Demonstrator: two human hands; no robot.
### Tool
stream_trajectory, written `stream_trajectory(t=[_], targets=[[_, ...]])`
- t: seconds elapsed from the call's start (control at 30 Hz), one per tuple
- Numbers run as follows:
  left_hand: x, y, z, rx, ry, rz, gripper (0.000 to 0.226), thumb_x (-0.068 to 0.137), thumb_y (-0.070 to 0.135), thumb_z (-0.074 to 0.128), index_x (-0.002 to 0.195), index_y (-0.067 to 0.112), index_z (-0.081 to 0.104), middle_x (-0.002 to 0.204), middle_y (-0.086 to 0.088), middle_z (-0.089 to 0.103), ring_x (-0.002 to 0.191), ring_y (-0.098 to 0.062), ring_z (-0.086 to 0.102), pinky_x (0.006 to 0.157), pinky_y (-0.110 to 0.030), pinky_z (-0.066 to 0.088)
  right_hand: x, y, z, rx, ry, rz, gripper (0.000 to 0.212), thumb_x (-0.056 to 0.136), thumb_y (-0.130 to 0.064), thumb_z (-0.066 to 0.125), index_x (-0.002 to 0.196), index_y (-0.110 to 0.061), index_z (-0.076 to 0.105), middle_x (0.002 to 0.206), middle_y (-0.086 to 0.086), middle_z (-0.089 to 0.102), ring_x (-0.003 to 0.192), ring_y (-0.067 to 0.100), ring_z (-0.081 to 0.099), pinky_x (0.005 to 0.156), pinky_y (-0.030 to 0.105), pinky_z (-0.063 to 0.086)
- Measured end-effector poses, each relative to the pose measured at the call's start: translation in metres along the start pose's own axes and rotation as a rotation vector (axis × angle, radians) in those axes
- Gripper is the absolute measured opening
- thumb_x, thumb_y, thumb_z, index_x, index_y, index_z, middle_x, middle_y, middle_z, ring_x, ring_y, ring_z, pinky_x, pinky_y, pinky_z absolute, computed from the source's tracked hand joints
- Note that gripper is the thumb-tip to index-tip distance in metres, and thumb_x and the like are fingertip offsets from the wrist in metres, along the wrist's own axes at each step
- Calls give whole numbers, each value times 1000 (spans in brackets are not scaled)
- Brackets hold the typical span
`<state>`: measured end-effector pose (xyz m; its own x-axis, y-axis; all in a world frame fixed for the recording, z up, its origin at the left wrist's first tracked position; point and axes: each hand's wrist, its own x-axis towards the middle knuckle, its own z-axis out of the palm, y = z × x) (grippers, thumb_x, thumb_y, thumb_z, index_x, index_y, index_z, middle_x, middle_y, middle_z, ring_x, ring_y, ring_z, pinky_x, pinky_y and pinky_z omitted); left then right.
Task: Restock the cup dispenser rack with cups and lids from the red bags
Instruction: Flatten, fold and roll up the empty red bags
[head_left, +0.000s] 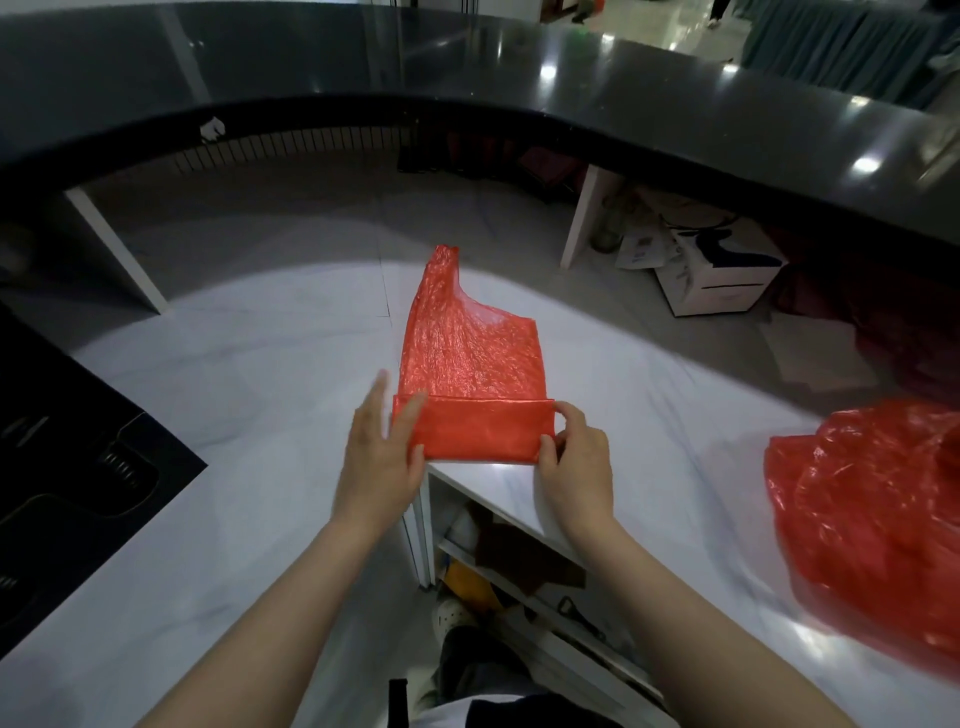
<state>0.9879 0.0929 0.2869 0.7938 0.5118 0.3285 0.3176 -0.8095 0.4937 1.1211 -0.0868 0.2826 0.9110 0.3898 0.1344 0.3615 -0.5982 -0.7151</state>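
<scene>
An empty red plastic bag (470, 353) lies flat on the white counter (260, 395), its near end folded over into a band. My left hand (382, 452) rests with straight fingers on the band's left end. My right hand (574, 457) pinches the band's right end between thumb and fingers. A second red bag (872, 514), crumpled and bulky, sits on the counter at the right edge of view. No cups, lids or dispenser rack are visible.
A dark raised counter top (571, 88) curves along the back. A black sink or tray (72, 447) sits at the left. Boxes (717, 275) and papers lie under the back counter. Open shelves (509, 561) with clutter are below the white counter.
</scene>
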Motion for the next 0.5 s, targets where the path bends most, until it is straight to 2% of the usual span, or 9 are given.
stream_trajectory(t=[0.07, 0.1, 0.2, 0.23, 0.27, 0.3, 0.33, 0.4, 0.5], targets=[[-1, 3, 2, 170, -115, 253, 61, 89, 21, 62, 145, 20, 38, 155, -15, 24, 143, -38, 19, 111, -58, 18, 1, 2, 2, -98, -10, -40, 34, 97, -22, 46, 130, -25, 50, 102, -4, 60, 100, 11, 42, 83, 27, 41], [-2, 4, 2, 230, -193, 285, 61, 93, 28, 55, 148, 23, 30, 157, -11, 23, 144, -34, 11, 113, -59, 11, 1, 3, 4, -139, -12, -53, 34, 97, -22, 45, 131, -22, 51, 105, -2, 60, 102, 12, 40, 87, 29, 39], [-1, -2, 5, 339, -367, 197, 59, 98, 54, 22, 148, 38, -6, 160, 3, 0, 143, -21, -19, 112, -46, -20, -1, 1, 3, -156, -21, -45, 38, 97, -27, 46, 134, -18, 50, 117, 4, 51, 113, 18, 38, 100, 37, 42], [-1, -3, 6, 362, -392, 180, 60, 95, 60, 13, 146, 40, -12, 160, 5, -5, 142, -19, -23, 109, -44, -25, -3, -1, 3, -172, -29, -65, 43, 97, -31, 46, 138, -19, 46, 128, 6, 45, 123, 20, 34, 106, 42, 39], [-1, -3, 7, 381, -406, 175, 62, 92, 64, 6, 145, 40, -13, 160, 5, -7, 142, -19, -23, 109, -43, -26, -4, -2, 4, -239, -47, -125, 50, 97, -37, 45, 143, -22, 37, 143, 9, 34, 135, 24, 24, 114, 47, 29], [0, -2, 8, 397, -417, 176, 65, 88, 67, 1, 145, 40, -12, 160, 5, -8, 143, -20, -22, 109, -43, -25, -6, -3, 5, -337, -83, -214, 58, 96, -45, 41, 149, -28, 24, 155, 7, 17, 144, 26, 7, 119, 49, 13], [1, -1, 8, 406, -427, 180, 69, 85, 70, -5, 146, 40, -11, 159, 5, -8, 144, -21, -20, 110, -43, -24, -6, -3, 5, -430, -135, -297, 64, 95, -52, 37, 151, -35, 10, 160, 3, -2, 147, 25, -9, 117, 49, -1], [1, 0, 8, 418, -440, 184, 78, 78, 74, -14, 148, 39, -8, 158, 6, -11, 144, -25, -20, 111, -43, -22, -2, -1, 7, -525, -251, -363, 68, 93, -62, 27, 149, -44, -9, 158, -6, -26, 143, 20, -28, 111, 51, -15], [1, -1, 9, 429, -451, 162, 82, 76, 76, -15, 149, 40, -7, 157, 7, -12, 144, -31, -18, 112, -44, -19, 5, 4, 10, -576, -372, -300, 66, 90, -69, 11, 148, -45, -11, 157, -10, -25, 141, 15, -30, 107, 55, -21]])
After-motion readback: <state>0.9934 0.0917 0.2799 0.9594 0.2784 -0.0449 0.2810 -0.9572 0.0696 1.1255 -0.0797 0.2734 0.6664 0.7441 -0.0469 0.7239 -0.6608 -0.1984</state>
